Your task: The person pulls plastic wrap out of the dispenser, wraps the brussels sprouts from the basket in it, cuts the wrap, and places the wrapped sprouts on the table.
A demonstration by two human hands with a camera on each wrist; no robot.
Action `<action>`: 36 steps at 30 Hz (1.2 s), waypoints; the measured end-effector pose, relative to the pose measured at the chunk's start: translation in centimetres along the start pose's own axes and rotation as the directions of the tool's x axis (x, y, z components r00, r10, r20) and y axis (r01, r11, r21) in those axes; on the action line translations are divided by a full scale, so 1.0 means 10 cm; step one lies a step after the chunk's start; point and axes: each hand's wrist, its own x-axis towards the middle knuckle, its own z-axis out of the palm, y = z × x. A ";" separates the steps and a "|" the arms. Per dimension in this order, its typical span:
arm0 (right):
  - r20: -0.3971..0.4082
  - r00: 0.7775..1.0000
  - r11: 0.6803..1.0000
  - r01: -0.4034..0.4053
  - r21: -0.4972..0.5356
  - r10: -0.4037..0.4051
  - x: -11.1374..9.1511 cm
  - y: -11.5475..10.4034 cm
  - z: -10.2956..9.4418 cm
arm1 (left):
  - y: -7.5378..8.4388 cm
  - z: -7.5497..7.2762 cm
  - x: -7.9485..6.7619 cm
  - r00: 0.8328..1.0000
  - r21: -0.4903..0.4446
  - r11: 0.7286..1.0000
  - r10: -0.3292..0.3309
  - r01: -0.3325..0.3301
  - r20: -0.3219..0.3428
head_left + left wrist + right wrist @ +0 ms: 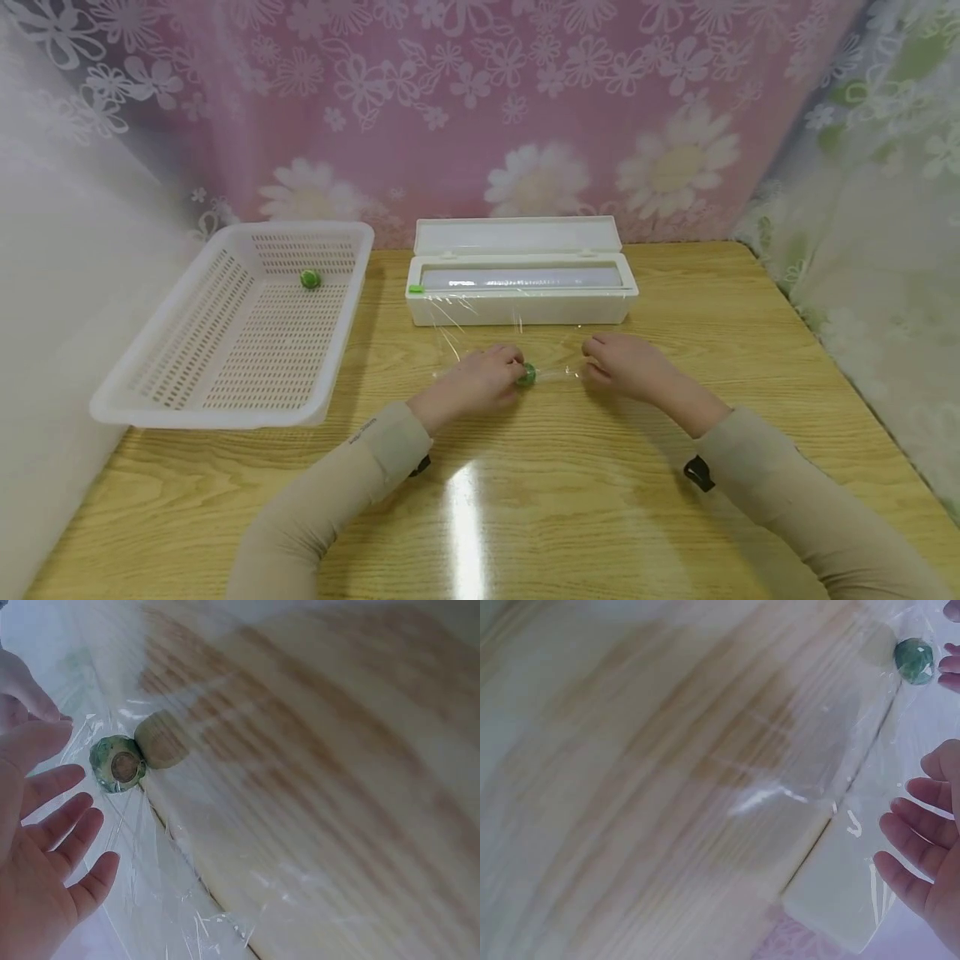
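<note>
A small green Brussels sprout (528,374) with a brown cut base (124,767) lies with clear plastic wrap (555,374) about it. Creased film stretches from the wrap box (517,310) down to the table in front. My left hand (487,379) is at the sprout's left side, fingers bent loosely and apart in the left wrist view. Whether its fingertips touch the sprout is hard to see. My right hand (626,364) is farther right, beside the film, its fingers (911,832) spread and slightly bent with nothing visible gripped between them.
The white wrap box stands at the back with its lid (517,236) raised, a film roll (521,277) inside and a green slider (416,289) at its left end. On the left, a white perforated basket (341,333) holds another Brussels sprout (310,278). A floral curtain (480,108) hangs behind.
</note>
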 end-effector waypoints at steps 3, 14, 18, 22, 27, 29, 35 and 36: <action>-0.016 1.000 1.000 0.014 0.002 -0.014 0.04 -0.04 0.00 | -0.03 -0.02 -0.02 1.000 -0.017 1.000 0.008 -0.008 -0.017; -0.071 0.995 0.996 0.074 0.057 -0.070 0.29 -0.19 -0.02 | -0.35 -0.21 -0.24 0.926 -0.231 0.963 -0.211 0.142 -0.313; -0.089 0.993 0.991 0.092 0.095 -0.084 0.47 -0.27 -0.06 | -0.57 -0.29 -0.29 0.781 -0.417 0.884 -0.408 0.210 -0.473; -0.097 0.992 0.984 0.100 0.151 -0.086 0.71 -0.37 -0.10 | -0.80 -0.31 -0.31 0.619 -0.575 0.771 -0.598 0.271 -0.510; -0.058 0.997 0.976 0.070 0.204 -0.059 1.11 -0.51 -0.20 | -1.03 -0.27 -0.32 0.544 -0.658 0.658 -0.725 0.366 -0.423; -0.051 0.998 0.976 0.059 0.211 -0.049 1.30 -0.58 -0.24 | -1.08 -0.26 -0.31 0.540 -0.677 0.629 -0.747 0.383 -0.388; -0.033 0.997 0.979 0.068 0.192 -0.063 1.83 -0.78 -0.25 | -1.19 -0.18 -0.24 0.582 -0.697 0.612 -0.740 0.374 -0.337; -0.019 0.998 0.981 0.066 0.184 -0.064 1.90 -0.81 -0.23 | -1.20 -0.16 -0.23 0.592 -0.694 0.615 -0.735 0.375 -0.331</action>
